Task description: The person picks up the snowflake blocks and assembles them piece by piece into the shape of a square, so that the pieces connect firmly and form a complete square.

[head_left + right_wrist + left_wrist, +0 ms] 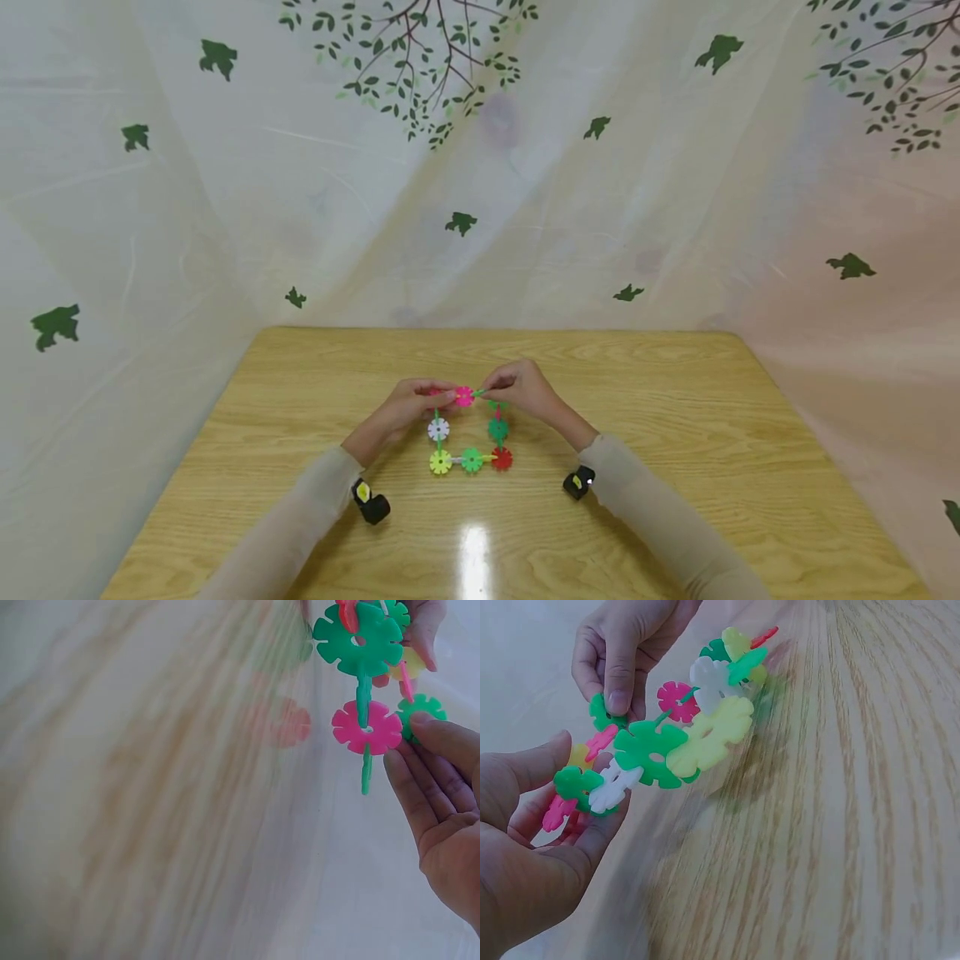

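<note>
A chain of notched plastic snowflake discs, bent into a near-square, is held just over the table. Its lower side has a yellow disc (440, 462), a green disc (472, 460) and a red disc (502, 459). My left hand (405, 404) grips the far left corner with thumb and fingers, around green and pink discs (559, 813). Between thumb and fingertips, my right hand (525, 390) pinches a green snowflake disc (424, 709), which meets the pink disc (465, 396) at the far side. A white disc (438, 429) sits on the left side.
The wooden table (645, 375) reaches back to a pale hanging cloth (540, 275) printed with leaves and birds. Black wrist cameras (371, 503) sit below both sleeves. Light glares off the tabletop near the front.
</note>
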Demonstrator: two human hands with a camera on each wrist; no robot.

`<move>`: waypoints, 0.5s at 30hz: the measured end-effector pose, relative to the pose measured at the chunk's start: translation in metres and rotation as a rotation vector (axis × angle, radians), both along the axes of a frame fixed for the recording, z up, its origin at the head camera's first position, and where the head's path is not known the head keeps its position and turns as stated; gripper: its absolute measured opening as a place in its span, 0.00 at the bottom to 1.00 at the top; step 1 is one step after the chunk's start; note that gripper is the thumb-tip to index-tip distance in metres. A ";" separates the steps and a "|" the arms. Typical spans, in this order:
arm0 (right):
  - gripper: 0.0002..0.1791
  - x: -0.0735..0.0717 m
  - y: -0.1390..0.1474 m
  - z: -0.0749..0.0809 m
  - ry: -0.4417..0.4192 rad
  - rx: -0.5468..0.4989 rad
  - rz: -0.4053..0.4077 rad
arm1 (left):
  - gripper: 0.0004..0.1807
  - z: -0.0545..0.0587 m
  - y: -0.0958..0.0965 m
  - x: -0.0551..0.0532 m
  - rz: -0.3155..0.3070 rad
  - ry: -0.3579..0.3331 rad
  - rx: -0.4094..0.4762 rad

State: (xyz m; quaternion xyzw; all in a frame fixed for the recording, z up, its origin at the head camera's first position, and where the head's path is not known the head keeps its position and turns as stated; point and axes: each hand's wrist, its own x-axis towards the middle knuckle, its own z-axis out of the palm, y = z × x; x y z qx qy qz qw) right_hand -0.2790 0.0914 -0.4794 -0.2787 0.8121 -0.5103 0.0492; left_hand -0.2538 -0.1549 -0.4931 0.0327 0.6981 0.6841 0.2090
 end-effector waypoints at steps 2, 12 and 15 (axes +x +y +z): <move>0.03 0.001 0.000 0.001 -0.007 -0.007 -0.001 | 0.18 0.001 0.000 0.000 0.005 -0.002 0.004; 0.03 0.021 -0.003 0.037 0.000 -0.016 0.037 | 0.18 0.003 0.003 0.000 0.024 -0.004 -0.007; 0.03 0.021 -0.003 0.041 -0.004 -0.006 0.043 | 0.18 0.004 0.002 0.000 0.003 -0.002 -0.022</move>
